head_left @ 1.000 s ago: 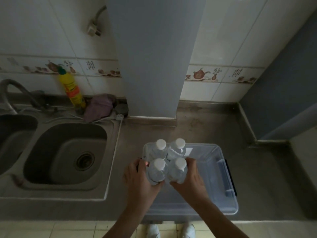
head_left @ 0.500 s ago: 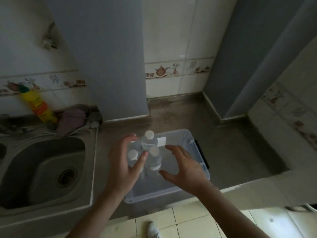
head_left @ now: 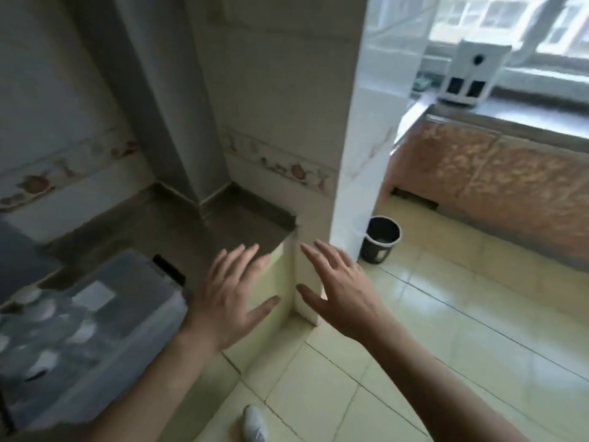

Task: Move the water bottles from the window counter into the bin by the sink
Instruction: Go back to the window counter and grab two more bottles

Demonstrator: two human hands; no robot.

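Observation:
The clear plastic bin (head_left: 153,282) sits on the dark counter at the lower left, blurred. Several water bottles (head_left: 47,314) with white caps stand inside it. My left hand (head_left: 232,298) hovers in the air just right of the bin, fingers spread and empty. My right hand (head_left: 341,291) floats beside it over the floor, also spread and empty. The window counter (head_left: 526,113) runs along the upper right under the window; no bottles show on the part in view.
A tiled wall corner (head_left: 353,154) stands between the sink counter and the window counter. A black bucket (head_left: 381,239) sits on the floor at its foot. A white box-shaped device (head_left: 462,78) rests on the window counter. Pale floor tiles (head_left: 446,346) spread to the right.
Both hands let go of the bottles, which now stand in the bin, and pulled away to the right. The view swung right from the sink toward the window counter.

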